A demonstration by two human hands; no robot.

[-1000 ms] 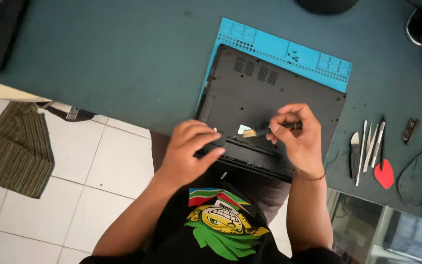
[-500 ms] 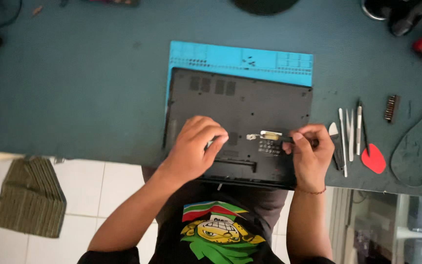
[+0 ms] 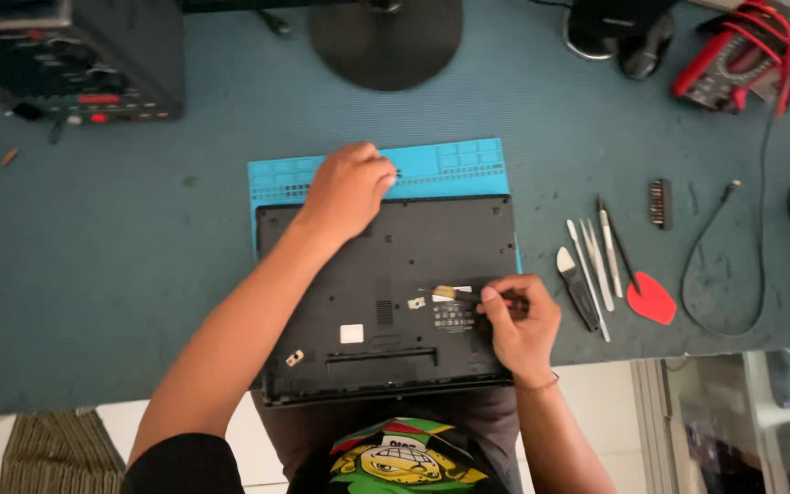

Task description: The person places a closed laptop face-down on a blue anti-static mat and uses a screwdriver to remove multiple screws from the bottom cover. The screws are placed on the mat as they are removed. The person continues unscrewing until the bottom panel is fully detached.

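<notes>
Here, left hand (image 3: 347, 190) loosely curled on the blue mat (image 3: 450, 169), right hand (image 3: 518, 325) gripping a screwdriver (image 3: 457, 295) over the laptop (image 3: 386, 302).

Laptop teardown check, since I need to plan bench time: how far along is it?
Early. Done: the laptop lies base up on the blue mat, with hand tools laid out beside it. In hand: the right hand holds a slim tool at a spot near the base's middle, while the left hand rests at the mat's far edge. Left: the bottom cover is still on; no screws visible set aside.
</notes>
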